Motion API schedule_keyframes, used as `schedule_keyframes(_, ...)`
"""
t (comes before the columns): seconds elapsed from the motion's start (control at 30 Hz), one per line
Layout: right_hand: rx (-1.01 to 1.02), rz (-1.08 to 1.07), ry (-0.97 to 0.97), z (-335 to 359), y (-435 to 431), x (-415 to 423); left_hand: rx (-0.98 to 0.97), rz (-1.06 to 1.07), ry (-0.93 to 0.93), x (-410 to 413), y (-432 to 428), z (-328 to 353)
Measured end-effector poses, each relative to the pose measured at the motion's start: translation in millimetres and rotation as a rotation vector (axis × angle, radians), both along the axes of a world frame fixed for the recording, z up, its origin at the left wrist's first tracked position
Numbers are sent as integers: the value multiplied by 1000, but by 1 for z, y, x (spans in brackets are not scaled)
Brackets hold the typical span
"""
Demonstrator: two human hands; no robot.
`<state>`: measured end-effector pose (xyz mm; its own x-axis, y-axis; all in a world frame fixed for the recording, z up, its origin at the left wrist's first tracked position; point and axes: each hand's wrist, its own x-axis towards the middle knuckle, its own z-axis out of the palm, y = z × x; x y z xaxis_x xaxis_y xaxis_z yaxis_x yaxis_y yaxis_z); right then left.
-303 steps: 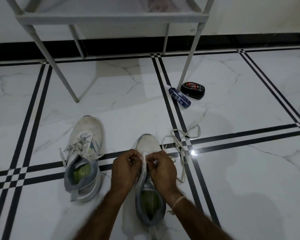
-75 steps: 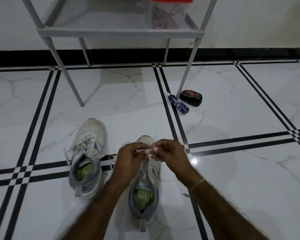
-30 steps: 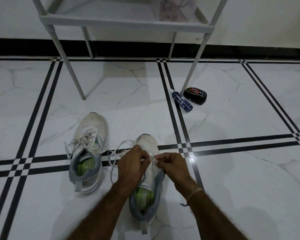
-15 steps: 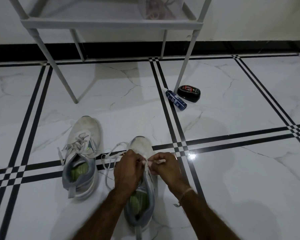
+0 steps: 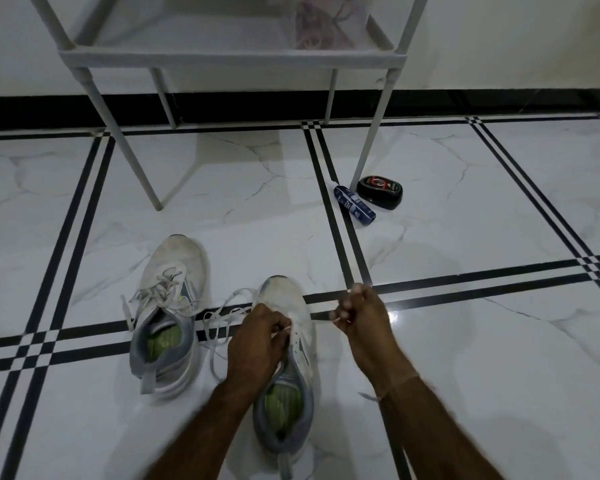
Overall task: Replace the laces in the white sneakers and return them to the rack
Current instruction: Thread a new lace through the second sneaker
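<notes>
Item: 2 sneakers on a white marble floor with black inlay stripes, in front of a grey rack. White sneaker: upright on its sole, long axis running straight away from the person, toe toward the rack, heel nearest the camera, green insole showing. Second sneaker: just to its left and apart from it, upright and laced, toe also away but leaning slightly right. Lace: white, its slack lying in loops on the floor between the 2 sneakers. Left hand: over the white sneaker's eyelet rows, back of the hand up, fingers curled and pinching a strand of the lace. Right hand: off to the right of the sneaker above the floor, fingers curled tight on what looks like a thin pale lace tip. Clear container: on the rack shelf, tangled cords inside. Blue tube: lying beside a rack leg. Black oval shoe-polish case: just right of the tube, red ring on its lid. The print on both is too small to read.
</notes>
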<state>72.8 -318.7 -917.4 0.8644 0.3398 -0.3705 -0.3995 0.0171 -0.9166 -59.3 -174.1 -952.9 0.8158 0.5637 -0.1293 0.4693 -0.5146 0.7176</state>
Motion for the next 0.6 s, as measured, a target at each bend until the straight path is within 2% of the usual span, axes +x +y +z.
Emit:
schedule_keyframes(0.07,-326,328,-418,-12,7,-16,74,-27,-20,-5,0,-3)
schedule_keyframes(0.13,-470,549,-559,-22,10,-22,162,-55,-40,-3,-3,-1)
schedule_keyframes(0.27,-536,521,-558,-25,12,-16,200,19,-52,5,-5,8)
schedule_keyframes(0.33,-492,515,-548,-27,11,-19,162,96,-70,0,-2,9)
schedule_keyframes(0.4,-476,541,-600,-27,8,-20,105,149,-119,-5,-1,8)
schedule_keyframes(0.53,-572,615,-764,-32,8,-20,-98,146,-123,-12,-7,6)
schedule_keyframes(0.6,-520,501,-720,-32,6,-20,-167,169,-106,-15,-10,4)
